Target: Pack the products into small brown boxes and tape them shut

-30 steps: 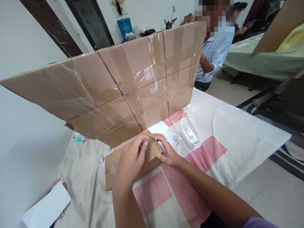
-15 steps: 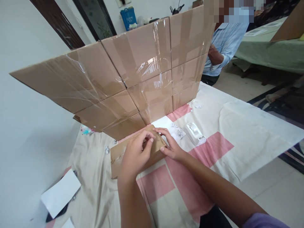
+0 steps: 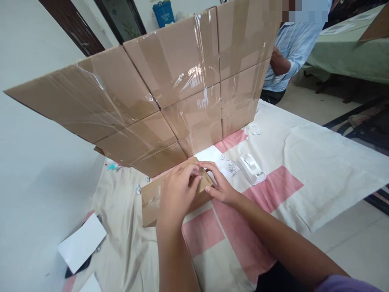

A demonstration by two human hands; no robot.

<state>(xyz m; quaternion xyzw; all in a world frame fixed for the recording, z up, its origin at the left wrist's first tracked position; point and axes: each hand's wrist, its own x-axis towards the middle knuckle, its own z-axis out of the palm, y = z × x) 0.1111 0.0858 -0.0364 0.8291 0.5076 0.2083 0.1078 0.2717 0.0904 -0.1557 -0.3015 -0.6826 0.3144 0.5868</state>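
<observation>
A long, low cardboard box (image 3: pixel 148 202) lies on the cloth in front of me, with a clear shiny patch like tape near its left end. Over its top, my left hand (image 3: pixel 178 192) is closed with thumb and fingertips nearly together; whatever they pinch is too small to make out. My right hand (image 3: pixel 220 186) grips the box's right end, its thumb on the near side and its fingers across the far top edge. To the right of that hand stands a white tape dispenser (image 3: pixel 251 168). A white paper sheet (image 3: pixel 209 158) with crumpled bits on it lies behind the hands.
A tall cardboard panel (image 3: pixel 191 105) with taped seams stands upright behind the box. Crumpled scraps (image 3: pixel 138 189) lie left of the box. At lower left, a white sheet (image 3: pixel 82 243) covers part of a dark flat object. Beyond the panel, a person in a light blue shirt (image 3: pixel 299 48).
My left hand has shifted slightly right along the box, towards my right hand. The right hand keeps its hold on the box end. The camera view has tilted down a little.
</observation>
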